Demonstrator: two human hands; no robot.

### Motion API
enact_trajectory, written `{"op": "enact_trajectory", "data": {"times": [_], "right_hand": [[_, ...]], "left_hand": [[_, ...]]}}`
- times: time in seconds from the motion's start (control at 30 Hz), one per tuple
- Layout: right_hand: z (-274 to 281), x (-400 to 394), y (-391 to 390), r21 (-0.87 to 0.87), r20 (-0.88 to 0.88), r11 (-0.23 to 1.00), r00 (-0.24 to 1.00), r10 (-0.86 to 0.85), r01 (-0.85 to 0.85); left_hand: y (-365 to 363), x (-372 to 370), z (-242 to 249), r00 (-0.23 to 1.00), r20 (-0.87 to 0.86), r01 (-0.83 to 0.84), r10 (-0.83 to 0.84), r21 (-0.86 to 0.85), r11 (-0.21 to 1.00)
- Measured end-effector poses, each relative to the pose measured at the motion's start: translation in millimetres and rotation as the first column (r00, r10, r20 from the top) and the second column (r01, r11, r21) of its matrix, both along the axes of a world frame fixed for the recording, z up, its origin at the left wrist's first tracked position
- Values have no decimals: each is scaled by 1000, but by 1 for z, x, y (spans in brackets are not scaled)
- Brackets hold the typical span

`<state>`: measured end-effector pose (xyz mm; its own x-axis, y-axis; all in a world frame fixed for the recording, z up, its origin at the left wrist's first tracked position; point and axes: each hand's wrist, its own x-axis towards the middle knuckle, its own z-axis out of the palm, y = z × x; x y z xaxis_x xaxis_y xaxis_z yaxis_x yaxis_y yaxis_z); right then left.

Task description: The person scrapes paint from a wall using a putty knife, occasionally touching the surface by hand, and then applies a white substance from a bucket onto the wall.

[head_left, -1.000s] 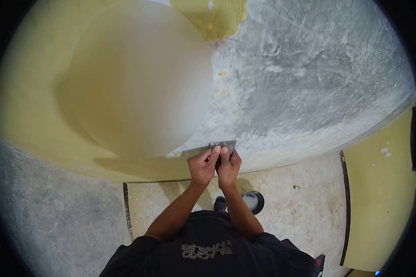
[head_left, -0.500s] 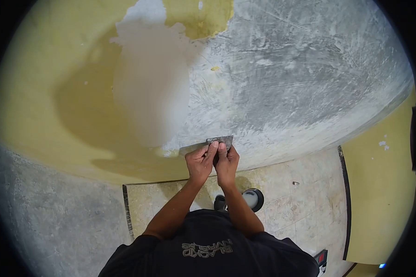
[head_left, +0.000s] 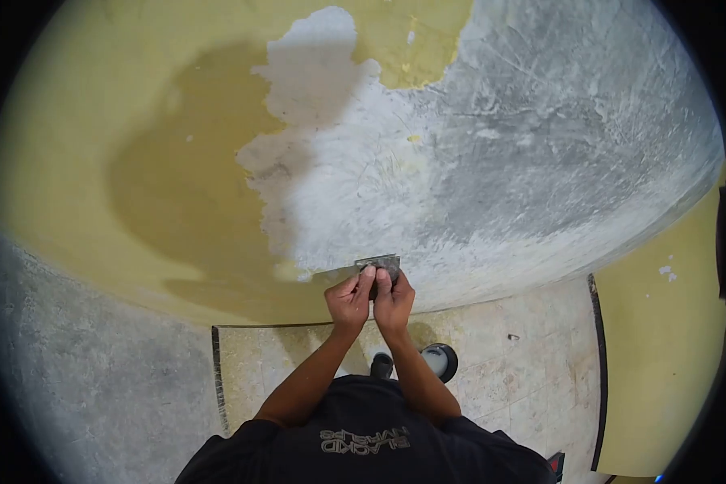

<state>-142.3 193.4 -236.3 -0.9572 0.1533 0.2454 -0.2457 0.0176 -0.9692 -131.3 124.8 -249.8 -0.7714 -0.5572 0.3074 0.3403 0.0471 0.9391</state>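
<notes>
Both my hands pinch a small flat metal scraper [head_left: 378,263] at the lower part of the wall [head_left: 492,169], thumbs side by side on its face. My left hand [head_left: 349,305] grips the left side, and my right hand [head_left: 393,305] holds the right side. The scraper's upper edge lies close to the wall surface. Above it spreads a rough white and grey scraped area, bordered on the left by yellow paint [head_left: 185,185] with a ragged edge. The shadow of my head and arms falls over the yellow paint and part of the white patch.
Below the wall lies a pale tiled floor [head_left: 492,355] with a dark border strip. A round dark-rimmed container [head_left: 440,362] stands near my shoe [head_left: 381,365]. Grey floor [head_left: 97,363] is at left, another yellow wall [head_left: 661,363] at right.
The wall's markings have shifted right and down in view. The smooth pale area on the left has given way to rough white surface. The scraper sits slightly lower, still in both hands.
</notes>
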Motion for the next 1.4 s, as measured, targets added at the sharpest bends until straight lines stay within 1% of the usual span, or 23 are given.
{"op": "enact_trajectory", "data": {"times": [0.03,0.13,0.17,0.27,0.33,0.4,0.43,0.5,0.6,0.67,0.7,0.73,0.8,0.93,1.0,1.07,1.1,1.13,1.17,1.2,1.23,1.33,1.4], "right_hand": [[4,-2,0,49,-10,999,1000,-6,6],[9,-1,-4,-2,-4,999,999,35,-35],[0,-4,-9,-94,-34,995,999,29,-32],[-9,-3,-8,-91,50,993,996,74,-69],[1,-5,-13,-121,-6,990,998,68,-68],[-4,-5,-14,-105,-32,994,999,27,-30],[-5,1,-11,-101,-18,994,999,29,-31],[1,-1,-12,-118,27,992,999,46,-43],[15,0,-15,-120,43,990,996,75,-70],[9,10,-8,-39,52,998,997,54,-52],[9,1,-11,27,2,999,999,37,-37],[8,-6,-14,18,-20,999,999,37,-37],[2,1,-15,-82,62,996,997,48,-42],[2,0,-14,-64,7,997,999,47,-47],[7,5,-21,-73,12,997,1000,21,-20],[16,-4,-21,-65,19,998,1000,5,-4],[24,0,-19,-83,36,996,998,45,-42],[29,2,-21,-111,35,990,995,90,-85],[16,2,-20,-15,4,1000,1000,18,-18],[5,0,-20,-19,-12,1000,1000,24,-24],[-5,6,-19,16,19,1000,1000,14,-15],[-10,13,-17,25,125,998,991,47,-50],[-4,6,-24,17,-30,1000,1000,-10,10]], "left_hand": [[-9,5,22,990,139,7,21,-201,980],[-16,3,16,990,141,27,-1,-178,984],[-10,-1,10,999,43,29,-31,38,999],[-14,1,4,994,89,57,-62,54,997],[-16,-2,12,996,61,54,-58,61,997],[-20,2,18,995,88,56,-47,-101,993],[-17,6,15,994,101,55,-46,-96,994],[-15,0,15,993,44,106,-112,118,987],[-17,-3,22,999,-10,41,-41,17,999],[-21,1,30,984,33,166,-173,152,974],[-28,3,16,987,148,94,-67,-180,979],[-26,-2,17,990,127,89,-65,-191,977],[-13,-1,16,998,14,54,-56,118,991],[-24,0,11,988,40,146,-147,27,989],[-23,1,16,990,60,127,-128,34,991],[-28,-2,21,997,71,47,-39,-117,992],[-33,2,32,988,133,93,-73,-152,984],[-28,1,27,986,24,164,-167,92,982],[-27,-1,16,990,41,133,-136,80,988],[-24,4,6,992,66,101,-106,75,992],[-21,9,3,985,150,74,-89,108,991],[-26,9,-1,983,149,98,-112,96,991],[-27,5,3,995,77,56,-62,75,996]]}}
